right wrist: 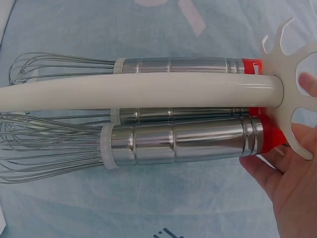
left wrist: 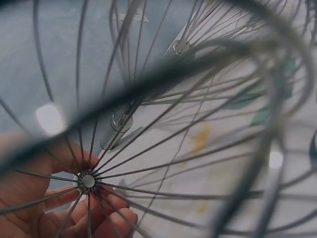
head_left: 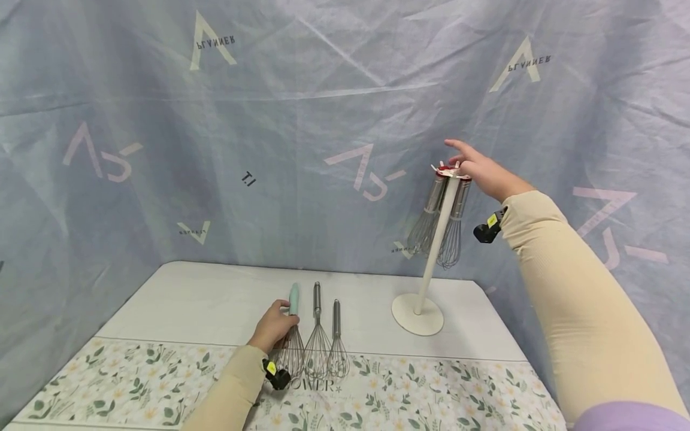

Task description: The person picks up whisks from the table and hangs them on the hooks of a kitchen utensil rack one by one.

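My left hand (head_left: 276,326) grips a whisk with a mint-green handle (head_left: 293,298) near the neck, where the handle meets the wires. In the left wrist view its wire loops (left wrist: 148,153) fan out before my left fingers (left wrist: 111,213). At the top of a white stand (head_left: 434,245), my right hand (head_left: 482,173) has its index finger stretched out over the hooks (right wrist: 285,74). The right thumb (right wrist: 260,171) lies beside the red end (right wrist: 272,136) of a hanging steel whisk (right wrist: 188,141). More steel whisks hang behind the pole.
Two steel-handled whisks, a longer one (head_left: 317,299) and a shorter one (head_left: 336,320), lie on the white table (head_left: 215,293) right of the mint one. A floral cloth (head_left: 420,389) covers the front. The stand's round base (head_left: 406,317) rests at the back right, before a blue-grey curtain (head_left: 269,209).
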`<state>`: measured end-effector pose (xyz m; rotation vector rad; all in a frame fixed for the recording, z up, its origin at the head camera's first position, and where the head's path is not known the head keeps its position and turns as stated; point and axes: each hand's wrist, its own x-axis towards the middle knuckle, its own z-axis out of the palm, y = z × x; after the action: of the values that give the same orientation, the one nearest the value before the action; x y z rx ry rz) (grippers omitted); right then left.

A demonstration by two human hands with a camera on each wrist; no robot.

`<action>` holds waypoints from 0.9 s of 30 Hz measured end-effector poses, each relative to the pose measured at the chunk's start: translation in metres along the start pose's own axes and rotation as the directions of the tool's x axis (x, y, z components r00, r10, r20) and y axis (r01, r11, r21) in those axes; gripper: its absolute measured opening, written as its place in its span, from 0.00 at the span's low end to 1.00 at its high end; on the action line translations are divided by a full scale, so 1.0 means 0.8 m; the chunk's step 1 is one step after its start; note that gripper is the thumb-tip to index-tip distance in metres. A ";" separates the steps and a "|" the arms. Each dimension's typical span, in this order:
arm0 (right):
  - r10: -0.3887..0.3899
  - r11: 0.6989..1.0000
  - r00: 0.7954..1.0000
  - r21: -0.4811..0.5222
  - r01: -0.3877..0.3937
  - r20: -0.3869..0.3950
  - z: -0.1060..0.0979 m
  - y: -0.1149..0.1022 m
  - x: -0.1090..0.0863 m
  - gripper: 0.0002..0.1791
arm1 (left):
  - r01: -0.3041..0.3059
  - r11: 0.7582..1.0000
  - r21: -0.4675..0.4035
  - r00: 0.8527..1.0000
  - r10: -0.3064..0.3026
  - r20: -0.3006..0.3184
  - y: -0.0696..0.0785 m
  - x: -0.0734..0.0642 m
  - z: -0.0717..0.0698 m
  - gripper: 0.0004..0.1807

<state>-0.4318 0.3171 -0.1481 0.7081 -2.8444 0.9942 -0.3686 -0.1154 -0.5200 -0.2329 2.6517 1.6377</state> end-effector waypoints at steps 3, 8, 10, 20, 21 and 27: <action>0.011 1.000 1.000 -0.009 -0.011 -0.010 0.001 -0.002 0.000 0.42 | 0.010 1.000 -0.011 1.000 -0.010 0.008 0.002 0.001 0.000 0.32; 0.016 0.999 1.000 -0.042 -0.017 -0.027 0.003 -0.001 -0.002 0.41 | 0.028 0.997 -0.076 0.999 -0.025 0.044 0.005 0.003 -0.002 0.32; 0.018 0.998 0.999 -0.052 -0.020 -0.030 0.003 -0.001 -0.003 0.40 | 0.032 0.994 -0.101 0.998 -0.026 0.059 0.006 0.003 -0.003 0.32; 0.013 0.992 0.999 -0.121 -0.019 -0.048 0.005 -0.001 -0.001 0.39 | 0.019 0.987 -0.162 0.997 -0.005 0.082 0.012 0.002 -0.014 0.31; 0.012 0.992 0.999 -0.129 -0.018 -0.049 0.005 -0.001 -0.001 0.39 | 0.012 0.987 -0.159 0.997 0.000 0.077 0.014 0.002 -0.015 0.32; 0.009 0.988 0.998 -0.154 -0.018 -0.058 0.004 0.001 -0.004 0.39 | -0.056 0.994 -0.092 0.997 0.061 0.053 0.024 0.008 -0.026 0.32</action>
<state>-0.4291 0.3170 -0.1518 0.6364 -2.8406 0.7715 -0.3765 -0.1260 -0.4940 -0.1099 2.5709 1.7573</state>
